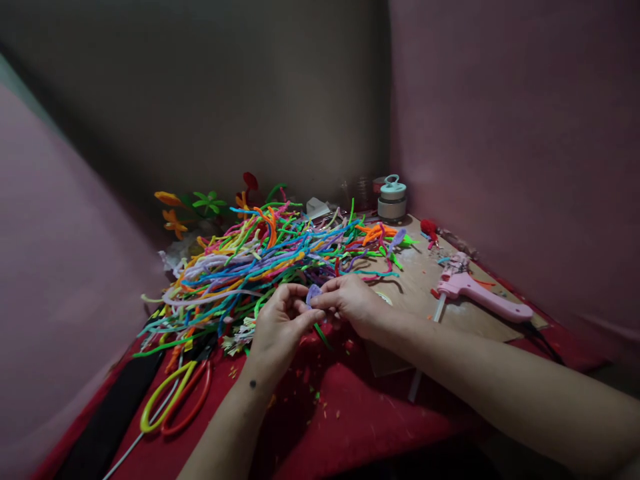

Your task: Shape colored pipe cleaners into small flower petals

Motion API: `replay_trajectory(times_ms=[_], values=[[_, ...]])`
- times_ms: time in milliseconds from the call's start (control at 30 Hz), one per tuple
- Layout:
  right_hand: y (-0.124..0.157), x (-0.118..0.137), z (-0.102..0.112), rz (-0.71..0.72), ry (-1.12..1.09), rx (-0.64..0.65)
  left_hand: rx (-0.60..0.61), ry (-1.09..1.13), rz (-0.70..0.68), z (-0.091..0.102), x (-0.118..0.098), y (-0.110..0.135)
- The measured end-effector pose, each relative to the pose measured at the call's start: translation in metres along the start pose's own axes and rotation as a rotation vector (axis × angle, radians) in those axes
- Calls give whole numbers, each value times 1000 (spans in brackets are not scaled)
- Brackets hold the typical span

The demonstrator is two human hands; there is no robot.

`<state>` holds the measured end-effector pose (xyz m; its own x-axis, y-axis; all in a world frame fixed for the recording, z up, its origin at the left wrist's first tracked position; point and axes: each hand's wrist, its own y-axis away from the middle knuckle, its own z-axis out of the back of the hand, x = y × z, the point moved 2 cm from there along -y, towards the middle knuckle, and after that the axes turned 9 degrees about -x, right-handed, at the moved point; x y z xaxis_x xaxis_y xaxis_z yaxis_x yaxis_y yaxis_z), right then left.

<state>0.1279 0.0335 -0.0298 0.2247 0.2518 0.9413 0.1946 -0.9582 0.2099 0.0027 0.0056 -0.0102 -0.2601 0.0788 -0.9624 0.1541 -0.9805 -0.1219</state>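
Observation:
Both hands meet over the front of a red cloth [350, 413] on a table. My left hand [278, 323] and my right hand [350, 301] pinch a small lilac pipe-cleaner loop [313, 293] between their fingertips. A green stem [321, 335] hangs down from the loop. Just behind the hands lies a big tangled heap of coloured pipe cleaners [260, 260].
Scissors with yellow and red handles [175, 399] lie front left. A pink glue gun [477, 293] rests on a brown board [425, 280] at the right. A small round tin [391, 199] stands in the back corner. Finished pipe-cleaner flowers [200, 203] stand behind the heap. Walls close in on three sides.

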Motion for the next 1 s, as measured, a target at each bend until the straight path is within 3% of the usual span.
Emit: replay_trajectory(times_ms=[100, 233, 300, 567, 767, 1000], values=[[0, -1, -1, -54, -42, 62, 57, -3, 42, 3, 2, -3], [0, -2, -1, -49, -83, 124, 264, 135, 174, 5, 8, -4], [0, 0, -1, -24, -100, 125, 318, 214, 166, 3, 9, -3], [-3, 4, 1, -46, -219, 59, 279, 172, 94, -3, 6, 2], [-8, -4, 1, -168, -317, 116, 306, 93, 42, -2, 7, 1], [-8, -7, -2, -236, -365, 212, 402, 97, 76, 2, 5, 1]])
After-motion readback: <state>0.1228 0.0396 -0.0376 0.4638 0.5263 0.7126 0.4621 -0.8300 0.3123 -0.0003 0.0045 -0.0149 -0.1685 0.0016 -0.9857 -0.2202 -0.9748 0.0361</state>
